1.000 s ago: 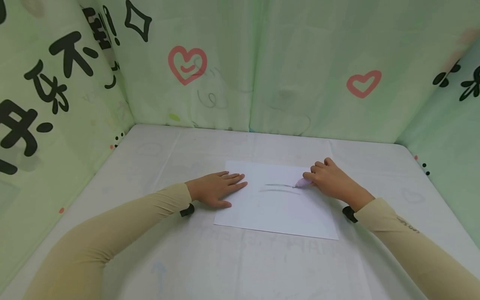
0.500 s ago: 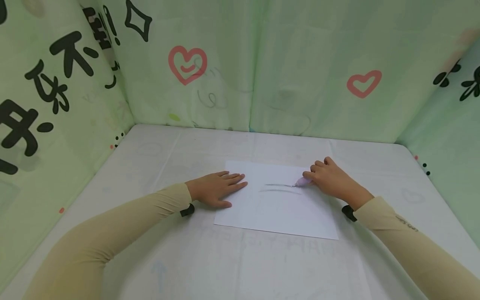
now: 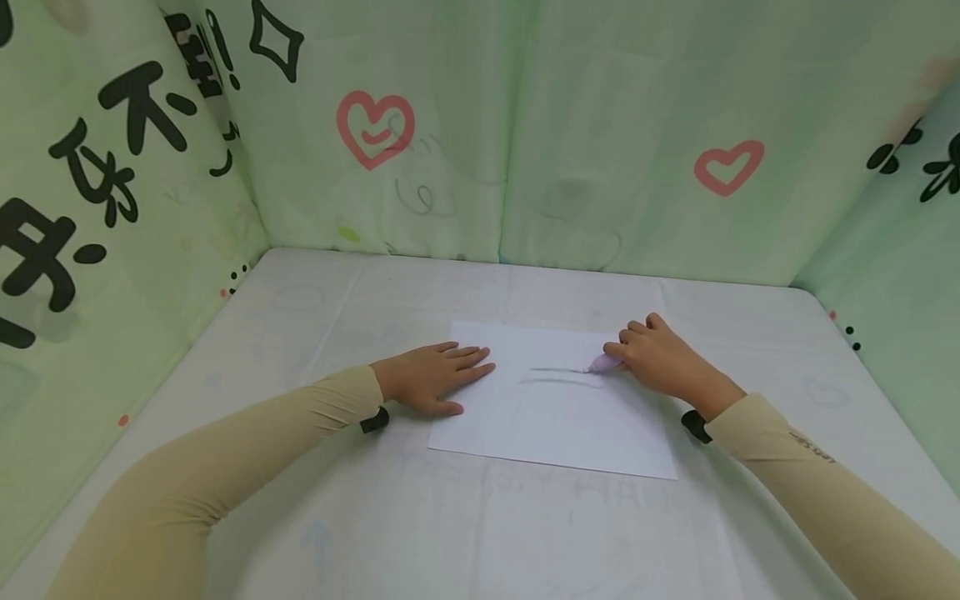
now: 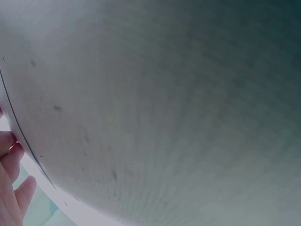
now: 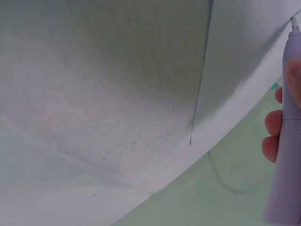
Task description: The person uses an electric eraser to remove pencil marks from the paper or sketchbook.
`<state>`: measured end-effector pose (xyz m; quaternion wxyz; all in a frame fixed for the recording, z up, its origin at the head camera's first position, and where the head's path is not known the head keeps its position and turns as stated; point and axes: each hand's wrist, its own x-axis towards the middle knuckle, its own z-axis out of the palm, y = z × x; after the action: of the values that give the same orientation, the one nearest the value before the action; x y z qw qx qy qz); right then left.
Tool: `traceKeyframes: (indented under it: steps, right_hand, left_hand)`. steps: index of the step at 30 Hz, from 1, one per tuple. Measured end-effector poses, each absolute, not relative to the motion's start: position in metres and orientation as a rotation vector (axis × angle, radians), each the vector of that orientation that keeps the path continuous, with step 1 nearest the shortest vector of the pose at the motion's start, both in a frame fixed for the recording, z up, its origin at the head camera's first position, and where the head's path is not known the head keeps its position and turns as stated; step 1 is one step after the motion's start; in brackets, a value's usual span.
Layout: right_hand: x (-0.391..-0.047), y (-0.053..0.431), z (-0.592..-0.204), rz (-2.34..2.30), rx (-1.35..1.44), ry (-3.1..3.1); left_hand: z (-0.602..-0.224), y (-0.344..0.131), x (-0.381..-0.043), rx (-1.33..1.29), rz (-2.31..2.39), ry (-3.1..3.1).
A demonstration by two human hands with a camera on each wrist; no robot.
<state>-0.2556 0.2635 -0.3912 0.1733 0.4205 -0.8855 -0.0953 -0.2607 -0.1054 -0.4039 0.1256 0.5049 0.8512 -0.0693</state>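
My right hand [image 3: 660, 358] grips a thick lavender electric eraser [image 3: 603, 364], thumb along its body and fingers curled round it. In the right wrist view the electric eraser [image 5: 287, 165] shows a seam across its body and a narrow tip on the paper. That tip meets the right end of the upper of two grey pencil lines [image 3: 558, 382] on a white sheet of paper [image 3: 540, 433]. My left hand [image 3: 435, 377] lies flat, fingers spread, over the sheet's left edge. In the left wrist view only some fingers [image 4: 11, 165] show at the edge.
The sheet lies on a white-covered table [image 3: 360, 517] with faint printed marks. Green curtains [image 3: 600, 125] with hearts and dark characters enclose the table's back and both sides. A dark band [image 3: 696, 427] sits at the right wrist.
The right hand and the electric eraser have shifted very slightly left along the upper line. The left hand and the sheet stay in place.
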Motion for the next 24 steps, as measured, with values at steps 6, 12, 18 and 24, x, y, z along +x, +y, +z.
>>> traceKeyframes:
  steps: [6, 12, 18, 24]
  right_hand:
    - [-0.2560, 0.2623, -0.3911, -0.272, 1.206, -2.505]
    - [-0.2581, 0.2623, -0.3926, -0.282, 1.179, -2.533]
    - [-0.2588, 0.2618, -0.3922, -0.292, 1.198, -2.514]
    - [-0.2597, 0.2611, -0.3923, -0.279, 1.206, -2.501]
  left_hand:
    - [-0.4046, -0.1058, -0.2612, 1.473, -0.203, 2.479]
    - [-0.4038, -0.1062, -0.2618, 1.486, -0.189, 2.478]
    - [-0.4021, -0.1064, -0.2610, 1.491, -0.178, 2.478]
    - [-0.4027, -0.1055, -0.2612, 1.471, -0.196, 2.478]
